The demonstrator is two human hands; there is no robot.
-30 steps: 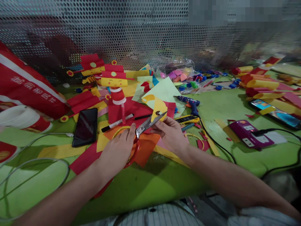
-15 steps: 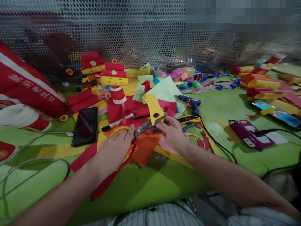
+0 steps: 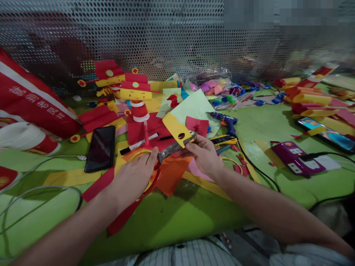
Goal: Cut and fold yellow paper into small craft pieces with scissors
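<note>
My left hand (image 3: 135, 173) is closed around the handles of a pair of scissors (image 3: 169, 150) with red and yellow grips. The blades point to the right and lie against the lower edge of a strip of yellow paper (image 3: 174, 127) that has a dark hole in it. My right hand (image 3: 203, 153) pinches that yellow paper at its lower right corner, close to the blade tips. Beneath both hands lie an orange sheet (image 3: 170, 175) and red and yellow sheets. A black-and-white marker (image 3: 138, 144) rests just beyond my left hand.
Paper figures with red hats (image 3: 135, 90) stand at the back left. A black phone (image 3: 100, 149) lies left, beside a stack of paper cups (image 3: 27, 138). A blue glue gun (image 3: 226, 120) lies right of centre, its cord running toward a purple power box (image 3: 296, 158). A perforated metal panel (image 3: 172, 40) stands behind.
The yellow paper has turned and tilted leftward, now lying flatter with its far end lower left. Both hands and the scissors stay nearly in place.
</note>
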